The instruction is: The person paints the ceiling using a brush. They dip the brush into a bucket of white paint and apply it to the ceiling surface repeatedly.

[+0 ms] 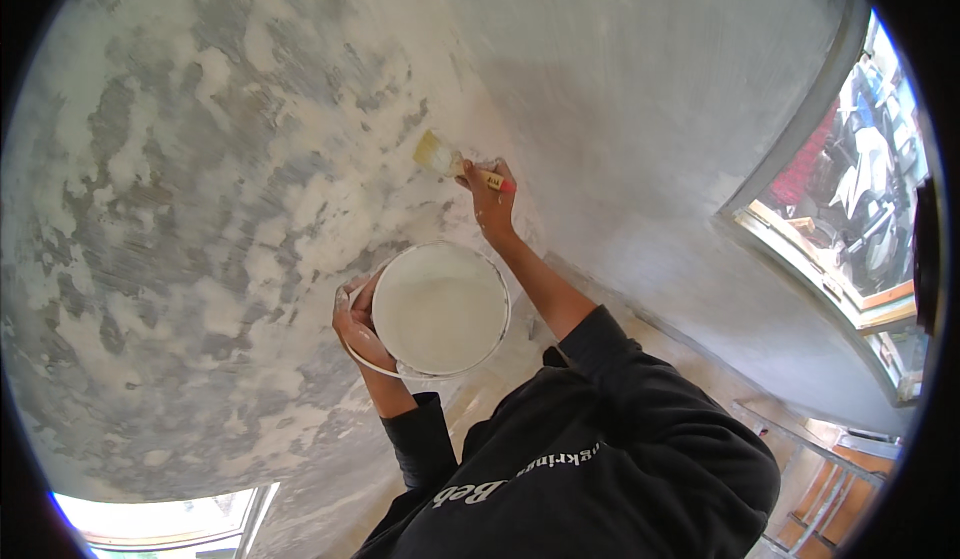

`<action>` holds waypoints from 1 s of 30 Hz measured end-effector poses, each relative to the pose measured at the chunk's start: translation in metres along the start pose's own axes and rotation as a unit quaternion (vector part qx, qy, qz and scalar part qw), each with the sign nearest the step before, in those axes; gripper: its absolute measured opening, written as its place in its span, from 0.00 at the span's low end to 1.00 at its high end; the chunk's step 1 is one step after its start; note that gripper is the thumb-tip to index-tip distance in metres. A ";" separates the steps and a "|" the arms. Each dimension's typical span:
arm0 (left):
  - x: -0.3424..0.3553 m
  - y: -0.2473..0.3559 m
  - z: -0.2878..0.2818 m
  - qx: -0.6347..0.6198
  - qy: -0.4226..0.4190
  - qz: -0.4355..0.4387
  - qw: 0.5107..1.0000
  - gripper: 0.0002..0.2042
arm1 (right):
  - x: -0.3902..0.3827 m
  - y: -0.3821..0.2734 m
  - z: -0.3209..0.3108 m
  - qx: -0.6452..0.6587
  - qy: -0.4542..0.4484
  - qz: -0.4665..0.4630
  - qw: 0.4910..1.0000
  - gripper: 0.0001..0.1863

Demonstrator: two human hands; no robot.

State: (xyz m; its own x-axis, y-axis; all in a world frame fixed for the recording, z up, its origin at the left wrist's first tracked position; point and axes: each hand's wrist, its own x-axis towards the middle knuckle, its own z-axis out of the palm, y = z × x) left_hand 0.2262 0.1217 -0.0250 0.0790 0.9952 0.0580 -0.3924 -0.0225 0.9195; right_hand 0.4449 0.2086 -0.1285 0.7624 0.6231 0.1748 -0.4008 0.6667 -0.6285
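Right hand clamping fingers round paintbrush, bristles pressing against patchy grey-white wall, spreading coat. Left hand curling fingers over white paint bucket rim, holding it just below brush for easy dipping.

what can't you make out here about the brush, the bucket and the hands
Head view only:
- Brush: most of the handle is hidden inside the right hand.
- Bucket: its outer wall and base are out of sight behind its own rim; how deep the white paint lies cannot be told.
- Left hand: its fingers are partly hidden behind the bucket.
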 end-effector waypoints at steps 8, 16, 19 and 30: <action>0.000 -0.026 -0.021 0.000 -0.021 -0.030 0.999 0.18 | -0.027 0.044 -0.077 -0.106 0.136 0.033 0.985 0.11; -0.005 -0.042 -0.026 -0.008 -0.001 -0.036 0.999 0.19 | 0.006 0.017 -0.020 -0.041 0.091 0.072 0.992 0.09; -0.008 -0.040 -0.021 -0.003 -0.010 -0.024 1.000 0.20 | 0.017 -0.030 0.028 0.028 0.055 0.087 0.994 0.09; -0.006 -0.049 -0.010 0.007 -0.011 -0.017 1.000 0.21 | 0.019 -0.073 0.035 0.046 -0.006 0.076 0.996 0.10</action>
State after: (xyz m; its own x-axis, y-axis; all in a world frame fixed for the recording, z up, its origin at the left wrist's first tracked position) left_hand 0.2354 0.1175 -0.0745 0.1128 0.9930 0.0346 -0.3771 0.0106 0.9261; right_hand 0.4709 0.1865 -0.0531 0.6841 0.7235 0.0920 -0.5560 0.5990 -0.5762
